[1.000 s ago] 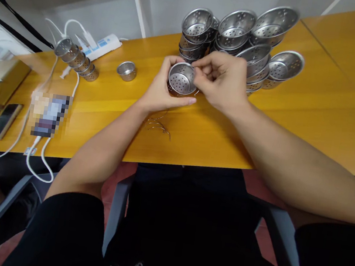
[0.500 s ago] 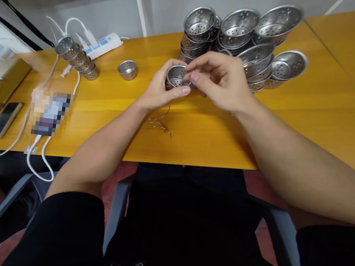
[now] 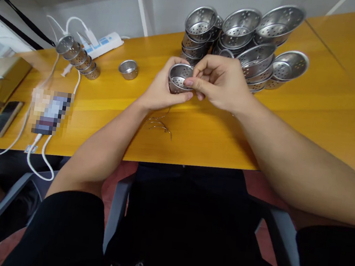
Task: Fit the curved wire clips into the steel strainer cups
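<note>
At the perforated cup (image 3: pixel 179 79), our left hand (image 3: pixel 160 84) wraps the left side, fingers behind it and thumb low across the front. Half a second ago that thumb lay higher over the mouth; now it has dropped, and we see more of the cup's holed inside. The cup stays raised over the table (image 3: pixel 313 125), its mouth towards us. On its right, our right hand (image 3: pixel 222 83) has its fingers curled, thumb and forefinger close together at the rim. Before, those fingertips reached further across the mouth; now they have drawn back to the right edge. We cannot tell whether they pinch the rim or something thin.

Far left of the cup we see a cardboard box (image 3: pixel 21 69), a dark phone (image 3: pixel 5 118) and a pixelated phone (image 3: pixel 53 113) on a white cable. Nearer on that side come a leaning stack of small cups (image 3: pixel 79 58), a white power strip (image 3: pixel 111 42) behind it, and a single small cup (image 3: pixel 128 70). Thin wires (image 3: pixel 160 126) lie just in front of the cup. Behind it and to its right crowd stacks of larger cups (image 3: pixel 240 29), partly hidden by our right hand, which also covers the cup's right rim
</note>
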{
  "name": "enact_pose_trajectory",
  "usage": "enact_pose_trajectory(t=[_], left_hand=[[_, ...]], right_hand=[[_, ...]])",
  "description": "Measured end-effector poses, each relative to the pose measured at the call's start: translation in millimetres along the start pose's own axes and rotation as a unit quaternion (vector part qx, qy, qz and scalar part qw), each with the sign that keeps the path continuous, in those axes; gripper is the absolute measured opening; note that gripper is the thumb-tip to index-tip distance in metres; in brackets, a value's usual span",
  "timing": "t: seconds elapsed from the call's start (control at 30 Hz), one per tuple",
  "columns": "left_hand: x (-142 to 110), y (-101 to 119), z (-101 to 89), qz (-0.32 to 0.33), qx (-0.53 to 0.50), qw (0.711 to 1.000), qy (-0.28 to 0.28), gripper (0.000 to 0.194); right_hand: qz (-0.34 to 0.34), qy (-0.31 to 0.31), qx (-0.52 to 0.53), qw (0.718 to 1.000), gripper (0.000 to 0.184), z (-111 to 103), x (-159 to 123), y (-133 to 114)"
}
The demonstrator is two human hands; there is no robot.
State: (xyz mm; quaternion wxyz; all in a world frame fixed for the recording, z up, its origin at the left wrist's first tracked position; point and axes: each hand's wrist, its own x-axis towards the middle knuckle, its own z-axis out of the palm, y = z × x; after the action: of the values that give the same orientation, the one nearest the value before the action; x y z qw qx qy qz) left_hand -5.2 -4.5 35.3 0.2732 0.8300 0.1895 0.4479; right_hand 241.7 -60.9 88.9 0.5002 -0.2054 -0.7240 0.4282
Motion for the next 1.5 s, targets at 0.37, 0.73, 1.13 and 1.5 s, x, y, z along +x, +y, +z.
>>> enact_pose_trajectory(t=[0.37,0.73,1.13,1.5], left_hand=[[-1.3,6.8,1.2,-0.018,-0.026,1.0,-0.003,0.083],[0.3,-3.1,-3.0,-0.045,0.019,0.999,0.007,0.09],[6.3,-9.4,-11.7,-0.026,0.055,0.998,0.03,0.124],[3.4,-16.5,-11.7,-0.011,0.044,0.999,0.024,0.111]], right_hand=[[0.01,-0.018,-0.006,1.0,0.055,0.3,-1.4,-9.4],[-0.033,0.069,-0.103,0.992,0.056,3.8,-9.8,-4.7],[-0.192,0.041,-0.261,0.945,0.018,-8.1,-4.5,3.1],[-0.152,-0.003,-0.273,0.95,0.028,0.5,-10.8,9.1]])
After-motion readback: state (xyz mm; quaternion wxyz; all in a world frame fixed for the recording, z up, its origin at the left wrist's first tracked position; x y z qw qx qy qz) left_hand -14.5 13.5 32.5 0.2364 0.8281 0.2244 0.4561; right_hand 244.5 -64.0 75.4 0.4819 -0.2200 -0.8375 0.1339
